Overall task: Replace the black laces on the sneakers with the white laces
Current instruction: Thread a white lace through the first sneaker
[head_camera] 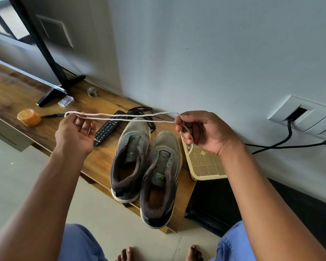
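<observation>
Two grey-brown sneakers stand side by side on the wooden bench (17, 95), the left sneaker (130, 159) and the right sneaker (161, 178), both with empty eyelets. A pile of black laces (142, 112) lies behind their toes. A white lace (124, 117) is stretched doubled above the shoes between both hands. My left hand (75, 132) pinches its folded left end. My right hand (201, 130) grips the right end, and a loop of lace hangs from its fingers.
A black remote (106, 129) lies left of the shoes, with an orange tape roll (29, 116) and a pen (54, 115) further left. A cream mesh cover (205, 164) sits at the bench's right end. A TV stand foot (60, 87) is behind. Black cables (288, 136) run from the wall socket.
</observation>
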Demonstrator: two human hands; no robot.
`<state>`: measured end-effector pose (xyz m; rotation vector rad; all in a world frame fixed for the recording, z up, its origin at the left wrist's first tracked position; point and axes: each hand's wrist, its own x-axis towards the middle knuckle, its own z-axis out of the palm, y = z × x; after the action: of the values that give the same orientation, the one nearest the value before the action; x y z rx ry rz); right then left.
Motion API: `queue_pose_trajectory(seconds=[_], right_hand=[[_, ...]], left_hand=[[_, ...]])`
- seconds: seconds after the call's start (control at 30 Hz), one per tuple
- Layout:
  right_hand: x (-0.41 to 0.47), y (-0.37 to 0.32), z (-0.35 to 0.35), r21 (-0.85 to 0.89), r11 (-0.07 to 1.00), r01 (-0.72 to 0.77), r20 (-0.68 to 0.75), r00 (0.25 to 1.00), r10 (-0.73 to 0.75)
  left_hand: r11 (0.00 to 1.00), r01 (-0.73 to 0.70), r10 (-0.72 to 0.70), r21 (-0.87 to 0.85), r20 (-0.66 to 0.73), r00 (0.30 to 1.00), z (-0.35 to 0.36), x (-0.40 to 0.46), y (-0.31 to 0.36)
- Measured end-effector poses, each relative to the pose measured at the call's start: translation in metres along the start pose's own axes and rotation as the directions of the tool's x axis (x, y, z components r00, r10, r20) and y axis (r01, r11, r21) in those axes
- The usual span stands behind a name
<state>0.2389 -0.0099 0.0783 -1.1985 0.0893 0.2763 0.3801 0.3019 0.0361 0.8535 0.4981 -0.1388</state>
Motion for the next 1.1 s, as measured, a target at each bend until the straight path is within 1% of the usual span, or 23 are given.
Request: queue_pose_trajectory(seconds=[0.2, 0.33, 0.47, 0.53, 0.67, 0.73, 0.83, 0.87, 0.9, 0.93, 0.97, 1.0, 1.03, 1.07, 1.1], right_hand=[[-0.003, 0.0, -0.002, 0.021, 1.0, 0.001, -0.031, 1.0, 0.0], [-0.003, 0.0, -0.002, 0.064, 0.998, -0.009, -0.017, 1.0, 0.01], [-0.006, -0.003, -0.002, 0.105, 0.994, -0.008, -0.055, 0.998, 0.014], [-0.008, -0.004, -0.003, 0.115, 0.993, -0.013, -0.074, 0.997, 0.022], [-0.009, -0.006, -0.004, 0.129, 0.992, -0.009, -0.117, 0.993, 0.025], [-0.008, -0.006, -0.002, 0.139, 0.99, 0.001, -0.125, 0.992, 0.016], [-0.004, -0.004, 0.002, 0.139, 0.99, 0.016, -0.1, 0.995, -0.002], [-0.003, -0.003, 0.003, 0.135, 0.991, 0.02, -0.086, 0.996, -0.008], [-0.002, -0.002, 0.005, 0.126, 0.992, 0.023, -0.071, 0.997, -0.014], [0.0, -0.002, 0.007, 0.113, 0.993, 0.027, -0.056, 0.998, -0.021], [0.001, -0.001, 0.009, 0.098, 0.995, 0.028, -0.038, 0.999, -0.025], [0.003, -0.001, 0.012, 0.085, 0.996, 0.027, -0.018, 0.999, -0.026], [0.004, 0.0, 0.015, 0.074, 0.997, 0.026, -0.001, 1.0, -0.026], [0.005, 0.0, 0.017, 0.065, 0.998, 0.024, 0.011, 1.0, -0.025], [0.007, 0.001, 0.02, 0.056, 0.998, 0.022, 0.018, 1.0, -0.023]], left_hand=[[0.998, 0.01, -0.003, 0.056, -0.12, 0.993, -0.009, 0.01, 0.006], [0.996, 0.012, 0.006, 0.084, -0.209, 0.978, -0.008, 0.004, 0.007], [0.994, -0.011, 0.052, 0.11, -0.376, 0.925, -0.005, -0.002, 0.013], [0.992, -0.028, 0.077, 0.121, -0.424, 0.902, -0.004, -0.005, 0.014], [0.987, -0.012, 0.078, 0.158, -0.42, 0.904, -0.003, -0.006, 0.011], [0.972, 0.038, 0.057, 0.23, -0.39, 0.919, -0.002, -0.005, 0.009], [0.933, 0.082, 0.05, 0.351, -0.351, 0.935, -0.001, 0.0, 0.004], [0.906, 0.07, 0.091, 0.418, -0.352, 0.932, -0.001, 0.001, 0.0], [0.852, 0.035, 0.171, 0.523, -0.342, 0.924, 0.001, -0.003, -0.004], [0.771, -0.024, 0.272, 0.636, -0.295, 0.916, 0.005, -0.011, -0.008], [0.678, -0.114, 0.37, 0.726, -0.202, 0.907, 0.008, -0.021, -0.013], [0.587, -0.228, 0.449, 0.777, -0.078, 0.89, 0.012, -0.032, -0.016], [0.503, -0.353, 0.503, 0.789, 0.065, 0.862, 0.017, -0.041, -0.018], [0.442, -0.479, 0.51, 0.758, 0.227, 0.83, 0.023, -0.047, -0.021], [0.42, -0.592, 0.47, 0.688, 0.393, 0.791, 0.029, -0.052, -0.025]])
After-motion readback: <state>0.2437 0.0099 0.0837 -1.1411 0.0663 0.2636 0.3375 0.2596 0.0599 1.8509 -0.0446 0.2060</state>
